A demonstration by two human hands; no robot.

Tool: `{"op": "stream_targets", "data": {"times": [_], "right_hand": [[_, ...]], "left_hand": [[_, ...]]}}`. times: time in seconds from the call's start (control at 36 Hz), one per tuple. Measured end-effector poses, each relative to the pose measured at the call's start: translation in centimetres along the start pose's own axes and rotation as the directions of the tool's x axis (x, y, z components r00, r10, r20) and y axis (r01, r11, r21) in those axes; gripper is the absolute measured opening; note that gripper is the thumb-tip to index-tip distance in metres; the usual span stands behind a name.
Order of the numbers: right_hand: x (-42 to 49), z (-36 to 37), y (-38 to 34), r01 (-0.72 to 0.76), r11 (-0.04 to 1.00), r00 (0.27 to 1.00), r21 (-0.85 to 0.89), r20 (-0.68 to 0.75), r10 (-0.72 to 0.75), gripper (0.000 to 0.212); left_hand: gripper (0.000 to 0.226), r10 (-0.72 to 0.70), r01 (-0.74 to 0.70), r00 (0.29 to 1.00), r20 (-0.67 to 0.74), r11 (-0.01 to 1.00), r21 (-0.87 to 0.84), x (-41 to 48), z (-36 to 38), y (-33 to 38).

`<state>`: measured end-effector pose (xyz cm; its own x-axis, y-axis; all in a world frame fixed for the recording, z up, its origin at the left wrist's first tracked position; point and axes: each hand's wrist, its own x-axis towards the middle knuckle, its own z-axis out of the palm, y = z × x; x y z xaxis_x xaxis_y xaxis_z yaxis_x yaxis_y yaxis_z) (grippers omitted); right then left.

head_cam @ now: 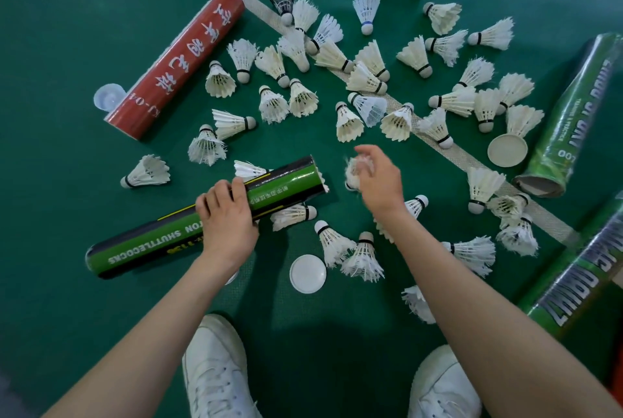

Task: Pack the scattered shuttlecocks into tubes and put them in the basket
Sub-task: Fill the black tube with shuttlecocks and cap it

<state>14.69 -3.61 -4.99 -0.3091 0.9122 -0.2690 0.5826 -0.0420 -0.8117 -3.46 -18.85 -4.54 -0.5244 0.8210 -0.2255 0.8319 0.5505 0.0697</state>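
Observation:
My left hand (226, 215) grips a green and black shuttlecock tube (161, 235) around its middle; the tube lies slanted on the green floor, and feather tips show at its open end (322, 181) on the right. Just right of that opening, my right hand (379, 178) holds a white shuttlecock (354, 170), blurred and partly hidden by my fingers. Several white shuttlecocks (350, 121) lie scattered across the floor beyond and to the right. No basket is in view.
A red tube (178, 60) lies at the upper left with a clear cap (108, 97) beside it. Two green tubes (573, 114) (573, 272) lie at the right. White lids (307, 273) (507, 149) rest on the floor. My white shoes (215, 370) are below.

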Motion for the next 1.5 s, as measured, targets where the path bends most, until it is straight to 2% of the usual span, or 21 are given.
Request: {"op": "stream_targets", "data": {"times": [0.08,0.17,0.22,0.33,0.44,0.5,0.56,0.69,0.78,0.81,0.86,0.94,1.08,1.19,1.25,1.33,1.36,1.39,1.42,1.47,1.5], "right_hand": [[0.0,-1.4,-1.4,-0.071,0.963,0.992,0.260,-0.081,0.095,0.023],[-0.1,-2.2,-2.7,-0.161,0.779,0.970,0.606,-0.050,0.239,0.023],[-0.4,-2.4,-3.2,-0.196,0.698,0.961,0.689,-0.007,0.277,0.025],[-0.8,-2.5,-3.7,-0.226,0.593,0.959,0.773,0.068,0.277,0.027],[-1.5,-2.9,-4.4,-0.256,0.572,0.958,0.779,0.126,0.257,0.024],[-1.8,-2.9,-4.4,-0.218,0.605,0.969,0.765,0.096,0.227,0.028],[-2.2,-2.9,-4.5,-0.172,0.682,0.981,0.710,0.061,0.185,0.031],[-3.2,-2.3,-5.0,-0.175,0.771,0.982,0.612,0.170,0.087,0.032],[-3.8,-2.4,-4.5,-0.120,0.653,0.983,0.748,0.183,-0.029,0.042],[-4.0,-2.6,-4.3,-0.079,0.642,0.986,0.762,0.157,-0.064,0.047],[-4.4,-3.0,-4.0,0.009,0.718,0.985,0.696,0.117,-0.126,0.055],[-5.1,-2.8,-3.4,0.074,0.821,0.962,0.566,0.177,-0.209,0.067],[-6.0,-1.9,-2.1,0.031,0.901,0.904,0.432,0.372,-0.209,0.074],[-5.5,-2.5,-2.0,-0.037,0.923,0.899,0.383,0.417,-0.136,0.066],[-5.4,-3.2,-2.0,-0.078,0.909,0.921,0.409,0.379,-0.092,0.055],[-5.1,-4.3,-0.3,-0.121,0.910,0.982,0.398,0.180,0.052,0.042],[-5.0,-4.8,0.8,-0.134,0.937,0.988,0.322,0.121,0.100,0.041],[-4.7,-5.2,2.0,-0.138,0.976,0.988,0.171,0.091,0.124,0.043],[-4.4,-5.7,3.2,-0.116,0.992,0.987,-0.058,0.108,0.122,0.049],[-4.1,-6.6,5.6,-0.001,0.866,0.961,-0.499,0.240,0.139,0.064],[-4.1,-6.9,6.4,0.077,0.785,0.940,-0.614,0.308,0.148,0.072]], "left_hand": [[0.077,0.004,-0.004,1.000,-0.005,1.000,-0.019,-0.1,-0.1,0.1],[0.076,0.009,-0.010,1.000,-0.022,0.999,-0.036,0.0,-0.4,0.3],[0.076,0.024,-0.026,0.999,-0.041,0.998,-0.048,0.0,-0.6,0.5],[0.075,0.088,-0.097,0.988,-0.127,0.993,-0.066,-0.1,-0.7,0.8],[0.074,0.098,-0.110,0.981,-0.166,0.992,-0.063,-0.8,-1.2,0.5],[0.075,0.123,-0.135,0.974,-0.193,0.990,-0.051,-1.0,-1.4,0.5],[0.077,0.143,-0.155,0.968,-0.207,0.987,-0.045,-1.2,-1.6,0.7],[0.081,0.195,-0.213,0.956,-0.218,0.975,-0.060,-1.9,-1.7,2.3],[0.080,0.181,-0.200,0.963,-0.202,0.977,-0.077,-2.0,-1.5,2.5],[0.079,0.167,-0.187,0.967,-0.194,0.979,-0.087,-1.9,-1.5,2.5],[0.078,0.142,-0.163,0.973,-0.181,0.981,-0.106,-1.9,-1.4,2.5],[0.075,0.114,-0.136,0.980,-0.165,0.982,-0.128,-1.9,-1.2,2.9],[0.074,0.093,-0.115,0.983,-0.156,0.983,-0.140,-1.8,-0.9,3.9],[0.075,0.107,-0.117,0.989,-0.104,0.989,-0.093,-1.9,-0.4,4.4],[0.078,0.114,-0.118,0.992,-0.063,0.991,-0.060,-2.0,-0.2,5.2],[0.078,0.126,-0.127,0.991,-0.053,0.992,-0.014,-1.7,0.0,6.5],[0.078,0.123,-0.124,0.991,-0.046,0.992,0.002,-1.6,0.0,6.7],[0.077,0.121,-0.120,0.992,-0.037,0.993,0.015,-1.5,0.1,6.8],[0.077,0.118,-0.117,0.992,-0.031,0.993,0.024,-1.4,0.1,6.8],[0.077,0.118,-0.117,0.993,-0.024,0.992,0.044,-1.3,0.3,6.7],[0.079,0.118,-0.116,0.993,-0.018,0.992,0.055,-1.4,0.5,6.7]]}}
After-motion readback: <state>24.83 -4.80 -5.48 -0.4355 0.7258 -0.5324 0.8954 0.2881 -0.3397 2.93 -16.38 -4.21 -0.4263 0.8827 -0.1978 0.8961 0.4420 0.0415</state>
